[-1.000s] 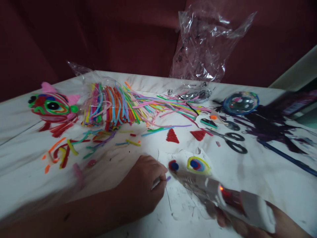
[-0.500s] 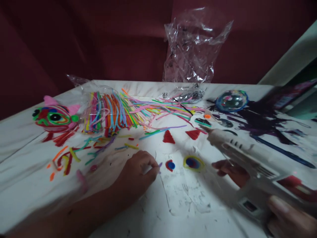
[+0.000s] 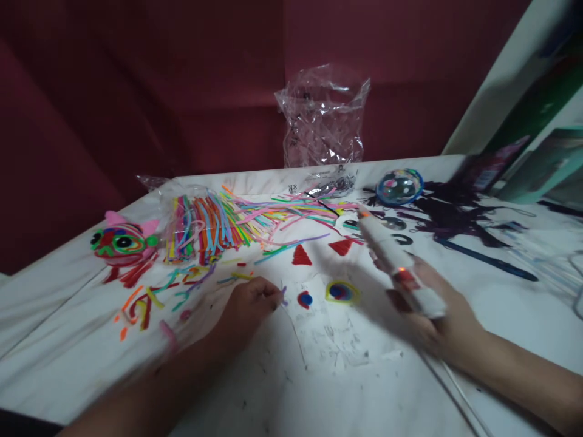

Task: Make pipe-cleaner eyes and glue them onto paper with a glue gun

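Observation:
My left hand (image 3: 252, 306) is closed in a pinch on a short purple piece of pipe cleaner (image 3: 284, 295) just above the table. My right hand (image 3: 449, 312) is wrapped round a white glue gun (image 3: 381, 246) with a red light on it, its nozzle directed away and to the left. Between the hands lies a sheet with handwriting (image 3: 334, 340). On it sit a blue and red disc (image 3: 306, 299) and a blue eye shape ringed in yellow (image 3: 342, 292). Behind them lie two red triangles (image 3: 301, 255).
At the back are bagged and loose pipe cleaners (image 3: 209, 224) and a crumpled clear bag (image 3: 323, 130). A colourful fish figure (image 3: 122, 243) stands left, near scattered offcuts (image 3: 146, 303). To the right are a clear ball (image 3: 399, 187), dark purple strands (image 3: 455, 212) and a dark blue pen-like tool (image 3: 487, 260).
My right hand has turned the glue gun from a blurred sideways pose to one directed further away. The view has shifted slightly. My left hand keeps its pinch on the purple piece.

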The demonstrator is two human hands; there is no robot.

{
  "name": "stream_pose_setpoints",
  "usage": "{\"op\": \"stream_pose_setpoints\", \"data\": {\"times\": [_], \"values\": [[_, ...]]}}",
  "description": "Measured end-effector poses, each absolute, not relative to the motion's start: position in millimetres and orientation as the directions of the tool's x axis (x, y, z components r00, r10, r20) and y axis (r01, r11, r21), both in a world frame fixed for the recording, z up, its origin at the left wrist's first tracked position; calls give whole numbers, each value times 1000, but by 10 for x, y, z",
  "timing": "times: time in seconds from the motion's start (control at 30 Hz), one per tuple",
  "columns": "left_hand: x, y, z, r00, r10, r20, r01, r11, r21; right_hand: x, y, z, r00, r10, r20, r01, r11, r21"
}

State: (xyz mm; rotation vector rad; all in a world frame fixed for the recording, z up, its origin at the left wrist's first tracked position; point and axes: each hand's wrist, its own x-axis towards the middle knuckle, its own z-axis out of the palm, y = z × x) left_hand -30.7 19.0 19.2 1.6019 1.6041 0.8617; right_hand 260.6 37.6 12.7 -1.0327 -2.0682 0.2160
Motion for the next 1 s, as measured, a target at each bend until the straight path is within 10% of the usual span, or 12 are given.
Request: {"op": "stream_pose_setpoints", "data": {"times": [0.63, 1.0], "values": [[-215, 218, 152, 177, 958, 224, 791, -274, 548, 2453, 419, -78, -501, 689, 524, 523, 723, -452], [-250, 421, 152, 411, 905, 107, 816, -418, 399, 2458, 432, -84, -505, 697, 509, 532, 716, -451]]}}
